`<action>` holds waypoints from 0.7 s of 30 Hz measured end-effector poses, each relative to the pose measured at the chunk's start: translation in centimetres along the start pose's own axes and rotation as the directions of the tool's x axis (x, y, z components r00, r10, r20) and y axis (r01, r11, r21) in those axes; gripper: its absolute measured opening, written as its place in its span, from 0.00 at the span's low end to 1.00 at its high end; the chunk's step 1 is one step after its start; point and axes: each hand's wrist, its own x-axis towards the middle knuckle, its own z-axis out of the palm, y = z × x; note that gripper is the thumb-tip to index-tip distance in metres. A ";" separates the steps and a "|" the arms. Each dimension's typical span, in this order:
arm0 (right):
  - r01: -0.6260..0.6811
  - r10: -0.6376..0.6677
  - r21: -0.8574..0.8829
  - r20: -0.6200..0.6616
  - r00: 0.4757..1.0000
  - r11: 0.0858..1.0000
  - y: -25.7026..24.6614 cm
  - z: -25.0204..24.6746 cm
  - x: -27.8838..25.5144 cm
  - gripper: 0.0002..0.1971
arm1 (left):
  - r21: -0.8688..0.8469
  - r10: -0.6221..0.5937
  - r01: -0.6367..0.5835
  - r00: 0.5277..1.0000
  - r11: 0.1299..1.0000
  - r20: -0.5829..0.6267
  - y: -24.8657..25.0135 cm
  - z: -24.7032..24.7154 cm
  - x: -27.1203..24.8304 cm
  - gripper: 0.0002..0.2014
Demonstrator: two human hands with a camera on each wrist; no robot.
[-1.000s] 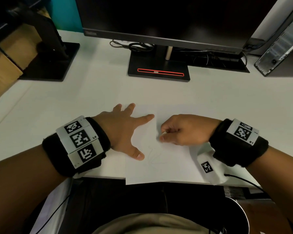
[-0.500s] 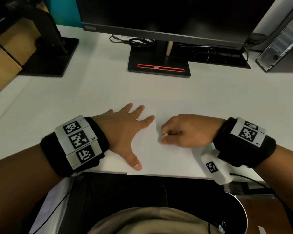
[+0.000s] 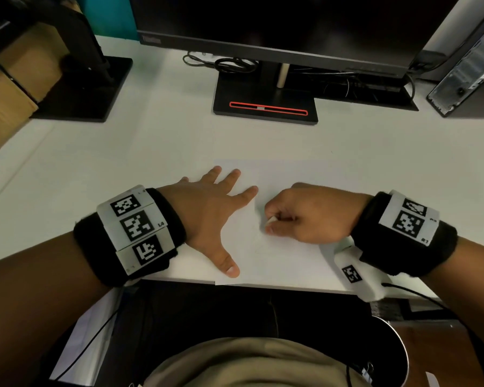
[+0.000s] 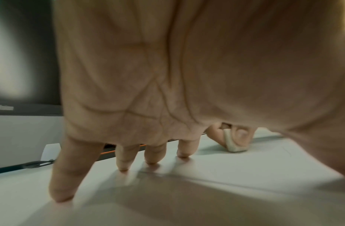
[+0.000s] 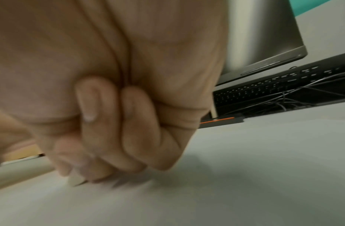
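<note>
A white sheet of paper [image 3: 285,255] lies at the desk's near edge, with faint pencil marks near its middle. My left hand [image 3: 207,208] lies flat on the sheet's left part, fingers spread and straight, fingertips [image 4: 123,166] pressing down. My right hand [image 3: 305,216] is curled and pinches a small whitish eraser [image 3: 271,220] between thumb and fingers, its lower end on the paper. In the left wrist view the eraser [image 4: 234,144] shows pale and worn below the palm. The right wrist view catches the eraser's tip [image 5: 75,182] under the curled fingers [image 5: 140,130].
A dark monitor stands behind on a black base [image 3: 266,106] with a red stripe, cables [image 3: 227,62] looped beside it. A second black stand [image 3: 81,90] is at the back left, a computer case [image 3: 467,76] at the back right. White desk [image 3: 123,169] stretches between.
The paper has slid away from me, so less of it hangs over the desk edge. My right hand with the eraser shifted slightly on the sheet; the pencil marks look fainter.
</note>
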 end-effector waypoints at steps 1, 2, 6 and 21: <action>0.021 -0.021 0.004 0.025 0.999 1.000 -0.4 0.4 -0.2 0.17 | 0.000 0.001 -0.001 1.000 1.000 0.002 0.0 0.0 0.0 0.72; 0.027 -0.028 0.012 0.055 0.998 1.000 -0.6 0.6 -0.4 0.17 | 0.002 0.001 -0.001 1.000 1.000 0.004 0.0 0.0 0.0 0.72; -0.036 0.035 0.012 0.025 0.999 0.999 0.3 -0.7 0.0 0.19 | 0.000 0.001 -0.001 1.000 1.000 0.012 0.0 0.0 0.0 0.73; 0.055 -0.056 0.017 0.064 0.996 0.998 -2.3 0.1 1.3 0.17 | -0.031 0.010 -0.010 1.000 0.999 0.000 -0.2 0.3 0.2 0.72</action>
